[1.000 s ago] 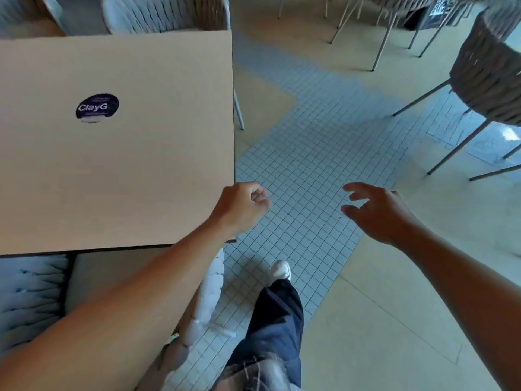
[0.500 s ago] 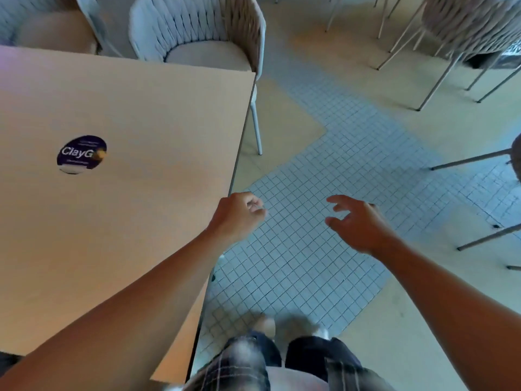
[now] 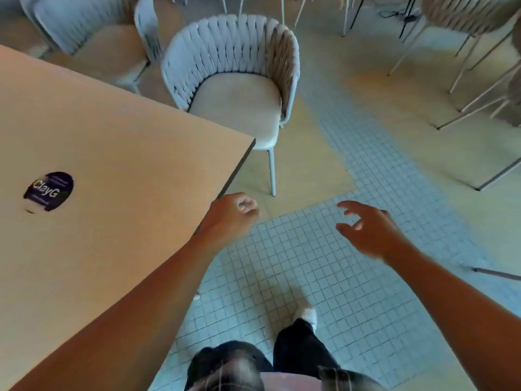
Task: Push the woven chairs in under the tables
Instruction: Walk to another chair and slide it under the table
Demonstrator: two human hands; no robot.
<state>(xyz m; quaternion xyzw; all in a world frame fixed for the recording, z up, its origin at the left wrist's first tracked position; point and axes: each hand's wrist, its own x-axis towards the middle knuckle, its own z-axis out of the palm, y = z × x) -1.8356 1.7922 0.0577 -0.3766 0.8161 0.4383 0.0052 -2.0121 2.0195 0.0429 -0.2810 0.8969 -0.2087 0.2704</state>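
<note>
A woven chair (image 3: 236,69) with a pale seat stands ahead of me at the far corner of the light wooden table (image 3: 112,170), its seat partly under the tabletop. My left hand (image 3: 234,213) hovers in the air near the table's right edge, fingers curled and holding nothing. My right hand (image 3: 366,230) is out over the tiled floor with its fingers spread and loosely bent, empty. Both hands are well short of the chair.
A second woven chair (image 3: 93,38) stands at the far left beside the first. More chairs and thin metal legs (image 3: 479,52) crowd the far right. A round dark sticker (image 3: 49,191) lies on the tabletop. My legs and shoe (image 3: 306,314) are on the tiled strip below.
I have walked forward along the table's right side. The woven chair at the far corner has come closer and fuller into view. Both hands stay raised and empty.
</note>
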